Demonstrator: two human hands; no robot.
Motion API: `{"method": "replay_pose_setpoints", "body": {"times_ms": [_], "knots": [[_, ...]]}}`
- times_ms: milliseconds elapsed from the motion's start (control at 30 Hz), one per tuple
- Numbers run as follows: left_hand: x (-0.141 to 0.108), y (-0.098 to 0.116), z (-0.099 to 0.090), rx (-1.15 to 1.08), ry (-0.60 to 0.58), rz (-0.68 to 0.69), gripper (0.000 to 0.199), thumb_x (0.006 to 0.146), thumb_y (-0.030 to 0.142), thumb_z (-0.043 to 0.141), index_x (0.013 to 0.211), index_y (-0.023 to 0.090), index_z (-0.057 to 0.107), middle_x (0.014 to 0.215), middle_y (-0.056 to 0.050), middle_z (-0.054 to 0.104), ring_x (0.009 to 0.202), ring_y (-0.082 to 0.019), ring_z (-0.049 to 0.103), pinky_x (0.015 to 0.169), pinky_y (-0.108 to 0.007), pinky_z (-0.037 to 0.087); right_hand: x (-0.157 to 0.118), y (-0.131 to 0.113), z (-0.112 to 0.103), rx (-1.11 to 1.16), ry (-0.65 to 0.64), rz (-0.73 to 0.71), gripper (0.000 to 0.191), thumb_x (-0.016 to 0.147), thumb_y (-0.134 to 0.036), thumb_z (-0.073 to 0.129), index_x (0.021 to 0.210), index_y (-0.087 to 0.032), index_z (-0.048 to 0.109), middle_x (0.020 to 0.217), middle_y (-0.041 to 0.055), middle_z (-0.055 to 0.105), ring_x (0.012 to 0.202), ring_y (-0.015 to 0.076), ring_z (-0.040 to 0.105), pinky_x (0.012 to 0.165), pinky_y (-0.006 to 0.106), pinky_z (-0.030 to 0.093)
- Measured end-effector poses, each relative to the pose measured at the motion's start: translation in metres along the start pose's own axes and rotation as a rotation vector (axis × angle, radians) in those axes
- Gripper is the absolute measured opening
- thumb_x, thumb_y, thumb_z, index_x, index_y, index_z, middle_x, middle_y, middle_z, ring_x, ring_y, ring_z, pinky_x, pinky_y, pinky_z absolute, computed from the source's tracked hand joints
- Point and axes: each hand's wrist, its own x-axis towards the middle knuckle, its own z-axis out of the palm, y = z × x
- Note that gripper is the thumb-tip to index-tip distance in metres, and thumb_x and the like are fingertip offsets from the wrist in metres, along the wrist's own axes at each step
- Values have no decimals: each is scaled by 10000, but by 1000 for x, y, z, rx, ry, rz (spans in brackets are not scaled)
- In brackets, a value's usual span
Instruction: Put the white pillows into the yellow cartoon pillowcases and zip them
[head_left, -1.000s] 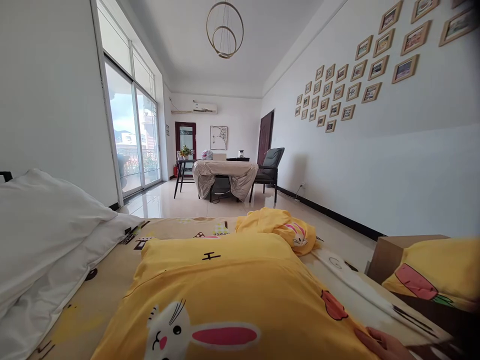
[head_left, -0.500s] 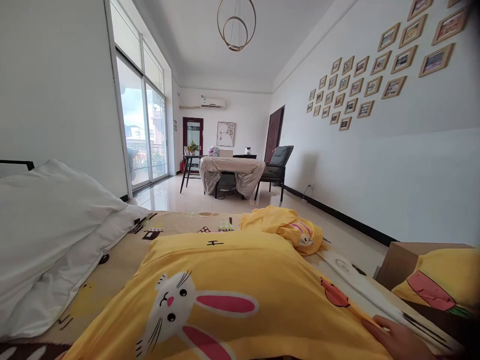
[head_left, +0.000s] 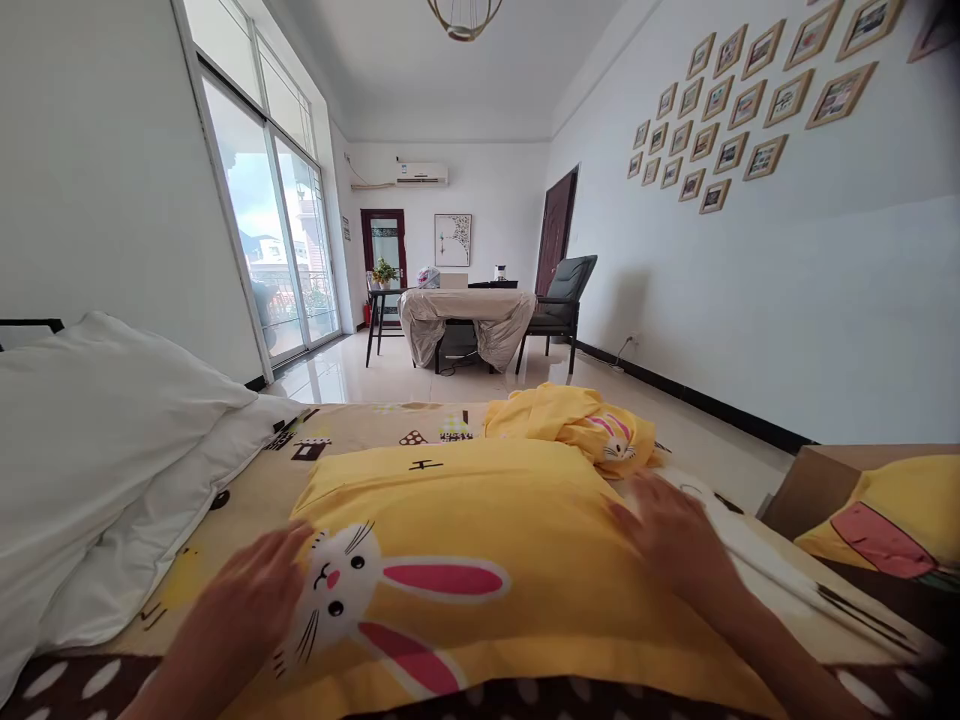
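A yellow pillow (head_left: 555, 520) printed with a white rabbit lies flat before me on the bed. At its left side my left hand (head_left: 251, 595) rests over the edge, fingers stretched out and slightly blurred. My right hand (head_left: 667, 535) is at the pillow's right side, thumb and fingers apart, smeared a little by motion. Neither hand grips anything that I can see. Just beyond the pillow's far right corner is a bunched yellow cloth (head_left: 551, 408) with a rabbit face on it.
White pillows (head_left: 127, 420) are piled on the left. The bed sheet (head_left: 375, 425) is beige with printed figures. At the right stands a cardboard box (head_left: 814, 475) with a yellow cloth item (head_left: 907, 490) on it. Farther off are a covered table (head_left: 469, 303) and a black chair (head_left: 566, 300).
Both hands have come up along the pillow's sides; the right has let go of the pillow's right corner. The pillow's near edge now lies flatter, and the view has tilted down.
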Motion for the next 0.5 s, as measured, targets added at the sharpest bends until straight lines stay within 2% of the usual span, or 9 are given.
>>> {"method": "replay_pose_setpoints", "body": {"times_ms": [33,100,167,200,267,367,433,500], "knots": [[23,30,-2,4,-53,118,469,908,313,318,1318,192,511,1413,-54,490,1313,-246,414,1109,-385,298,18,-34,-5,72,-47,-77,576,901,-505,244,1219,-136,551,1312,184,544,1249,323,470,1019,478,363],[65,86,3,-25,-129,231,526,940,337,261,1416,157,390,1487,-58,394,1379,-208,332,1135,-365,262,43,-93,-4,211,-193,-247,631,927,-575,214,1384,-190,417,1453,102,425,1350,269,366,1072,457,317],[92,117,19,-52,-196,278,566,955,440,260,1444,169,348,1508,-62,350,1406,-206,283,1152,-386,226,53,-126,9,294,-320,-344,661,931,-613,191,1424,-215,378,1489,81,375,1383,242,317,1105,453,272],[99,121,30,-60,-227,284,570,957,474,252,1453,202,333,1518,-50,327,1413,-200,266,1157,-397,210,53,-131,19,309,-365,-357,664,933,-619,183,1430,-223,374,1499,78,356,1392,234,302,1117,457,249],[99,107,58,-54,-258,245,556,958,502,241,1465,279,291,1540,-20,268,1426,-198,231,1161,-428,182,47,-121,45,309,-403,-332,650,941,-608,175,1446,-238,351,1520,68,309,1408,217,265,1137,461,206],[83,58,97,-19,-222,110,539,964,468,229,1481,318,217,1559,1,201,1437,-209,191,1157,-450,179,34,-81,85,273,-363,-256,621,952,-585,184,1478,-268,276,1549,35,228,1432,196,194,1158,455,156],[72,30,114,-8,-183,26,547,964,447,212,1491,302,181,1564,-2,188,1442,-215,171,1158,-455,170,27,-53,105,246,-341,-192,613,955,-575,184,1489,-278,242,1558,20,198,1439,195,166,1163,457,141],[65,16,122,-18,-183,-35,561,960,446,194,1497,289,153,1571,-1,162,1450,-216,136,1162,-471,132,22,-30,120,239,-349,-117,618,954,-574,180,1498,-281,204,1564,14,181,1440,200,161,1160,467,148]]}}
